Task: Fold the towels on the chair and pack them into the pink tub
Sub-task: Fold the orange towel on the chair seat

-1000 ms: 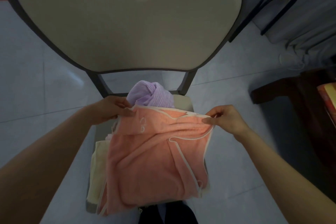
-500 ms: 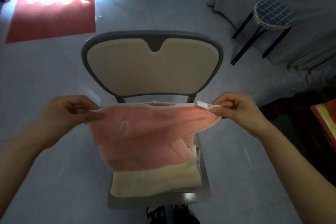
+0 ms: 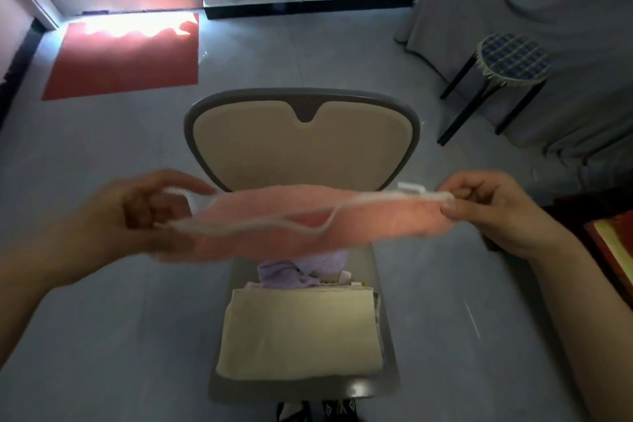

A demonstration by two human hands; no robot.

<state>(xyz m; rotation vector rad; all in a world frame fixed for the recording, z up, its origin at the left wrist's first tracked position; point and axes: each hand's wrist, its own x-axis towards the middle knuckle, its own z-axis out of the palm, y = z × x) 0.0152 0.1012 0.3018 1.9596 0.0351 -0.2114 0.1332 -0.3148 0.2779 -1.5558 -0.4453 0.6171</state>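
Observation:
A pink towel point(image 3: 342, 219) with white trim is stretched in the air above the chair point(image 3: 305, 147). My left hand point(image 3: 144, 212) grips its left end and my right hand point(image 3: 493, 209) pinches its right corner. On the chair seat lies a folded cream towel point(image 3: 298, 332). Behind it sits a bunched purple towel point(image 3: 305, 271), partly hidden by the pink one. The pink tub is not in view.
A red mat point(image 3: 123, 58) lies on the grey floor at the back left. A stool point(image 3: 507, 75) with a blue checked cover stands at the right, beside a draped grey cloth point(image 3: 548, 10). Dark wooden furniture point(image 3: 609, 233) sits at the right edge.
Both hands have lifted the pink towel off the pile and pulled it wider apart. It now hangs nearly level in the air, and the cream and purple towels show beneath it.

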